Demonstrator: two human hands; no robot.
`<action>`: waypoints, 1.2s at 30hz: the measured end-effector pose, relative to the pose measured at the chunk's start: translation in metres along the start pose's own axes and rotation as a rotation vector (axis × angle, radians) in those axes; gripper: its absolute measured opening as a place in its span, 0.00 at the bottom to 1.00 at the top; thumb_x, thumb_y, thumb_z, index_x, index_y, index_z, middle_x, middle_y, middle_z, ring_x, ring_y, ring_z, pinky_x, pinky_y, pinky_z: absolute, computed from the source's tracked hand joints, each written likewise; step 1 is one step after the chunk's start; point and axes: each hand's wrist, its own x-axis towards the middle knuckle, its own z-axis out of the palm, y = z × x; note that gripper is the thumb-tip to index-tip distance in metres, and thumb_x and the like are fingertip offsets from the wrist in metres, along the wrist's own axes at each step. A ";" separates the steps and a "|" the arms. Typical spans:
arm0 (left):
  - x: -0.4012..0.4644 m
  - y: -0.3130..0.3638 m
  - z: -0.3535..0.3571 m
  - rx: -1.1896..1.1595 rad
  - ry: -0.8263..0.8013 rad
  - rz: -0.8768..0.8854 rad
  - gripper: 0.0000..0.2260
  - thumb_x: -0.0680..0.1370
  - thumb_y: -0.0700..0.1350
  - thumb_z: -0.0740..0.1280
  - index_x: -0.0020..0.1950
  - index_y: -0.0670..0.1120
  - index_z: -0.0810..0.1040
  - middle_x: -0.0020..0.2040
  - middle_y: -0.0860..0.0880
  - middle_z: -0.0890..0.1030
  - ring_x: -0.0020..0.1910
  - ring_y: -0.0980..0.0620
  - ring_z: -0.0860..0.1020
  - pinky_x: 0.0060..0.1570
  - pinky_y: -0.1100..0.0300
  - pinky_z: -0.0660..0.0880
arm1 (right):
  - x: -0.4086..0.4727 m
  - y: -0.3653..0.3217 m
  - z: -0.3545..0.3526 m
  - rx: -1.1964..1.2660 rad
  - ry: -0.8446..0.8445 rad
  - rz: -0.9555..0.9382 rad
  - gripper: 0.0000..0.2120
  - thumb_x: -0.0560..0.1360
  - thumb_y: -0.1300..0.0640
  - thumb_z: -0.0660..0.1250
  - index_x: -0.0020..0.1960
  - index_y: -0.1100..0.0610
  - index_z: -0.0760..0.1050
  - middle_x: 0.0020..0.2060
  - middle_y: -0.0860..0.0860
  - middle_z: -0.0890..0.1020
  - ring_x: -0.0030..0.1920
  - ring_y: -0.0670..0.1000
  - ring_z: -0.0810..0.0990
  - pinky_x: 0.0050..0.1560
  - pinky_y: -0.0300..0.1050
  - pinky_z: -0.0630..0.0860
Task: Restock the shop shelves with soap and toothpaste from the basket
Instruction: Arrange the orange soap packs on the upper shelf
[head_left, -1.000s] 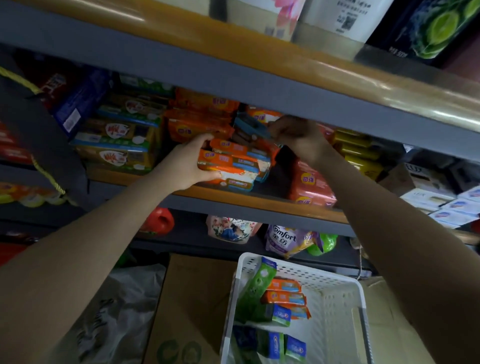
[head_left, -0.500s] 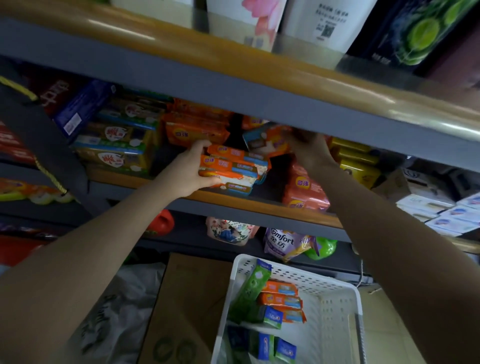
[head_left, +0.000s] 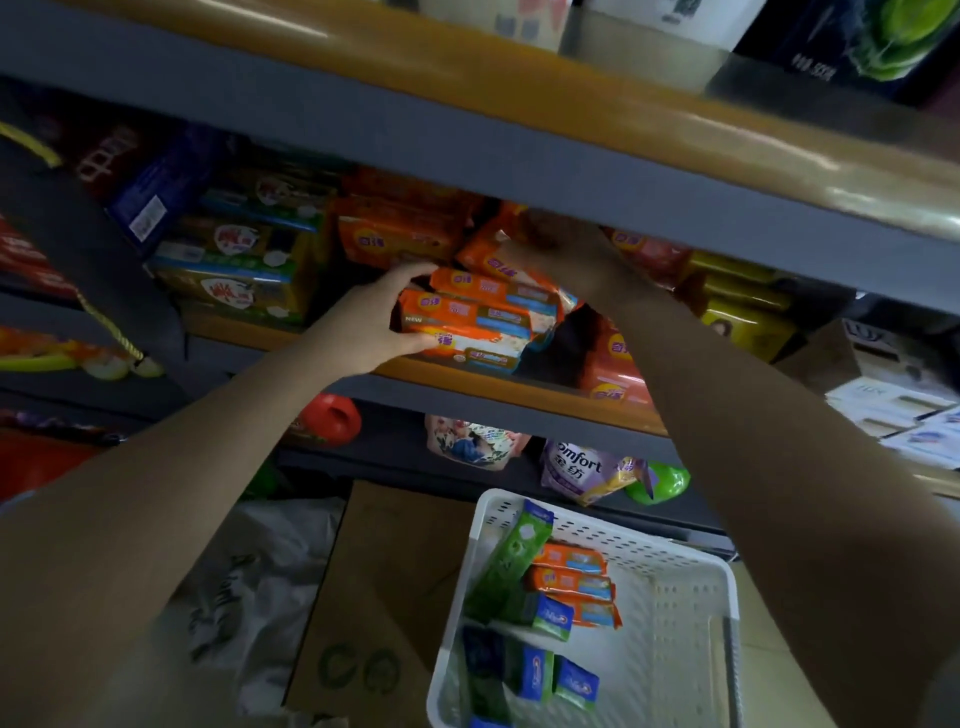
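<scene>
Two wooden shelves (head_left: 467, 382) hold orange soap packs (head_left: 400, 236), and below them a white basket (head_left: 670, 582) carries more orange soap bars (head_left: 571, 579) and green and blue toothpaste boxes (head_left: 506, 564). The left hand (head_left: 376, 325) grips a stack of soap packs (head_left: 478, 322) at the shelf's front edge. The right hand (head_left: 556, 244) reaches deep among the packs, pressing one, though its fingers are hidden, so I cannot tell its grip.

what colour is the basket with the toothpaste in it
White, with perforated walls; seen in the head view.
</scene>
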 end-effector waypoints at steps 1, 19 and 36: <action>0.002 -0.001 0.000 -0.021 0.001 0.003 0.34 0.73 0.43 0.71 0.73 0.54 0.57 0.69 0.47 0.70 0.64 0.47 0.73 0.60 0.54 0.73 | 0.000 0.002 -0.002 -0.024 0.004 0.013 0.27 0.73 0.48 0.68 0.69 0.56 0.68 0.65 0.50 0.74 0.65 0.48 0.72 0.45 0.18 0.66; 0.032 0.017 0.033 0.068 0.161 0.050 0.27 0.70 0.50 0.73 0.65 0.43 0.69 0.63 0.43 0.77 0.57 0.44 0.77 0.57 0.53 0.73 | -0.048 0.019 -0.008 -0.603 -0.132 -0.072 0.46 0.66 0.38 0.71 0.75 0.52 0.53 0.76 0.53 0.56 0.74 0.56 0.56 0.73 0.50 0.59; 0.022 0.027 0.027 0.588 0.327 0.277 0.12 0.77 0.45 0.61 0.56 0.41 0.76 0.51 0.42 0.80 0.50 0.40 0.78 0.41 0.48 0.76 | 0.010 0.032 -0.019 -1.000 0.095 -0.086 0.41 0.69 0.40 0.68 0.74 0.56 0.56 0.74 0.56 0.60 0.73 0.60 0.58 0.70 0.57 0.57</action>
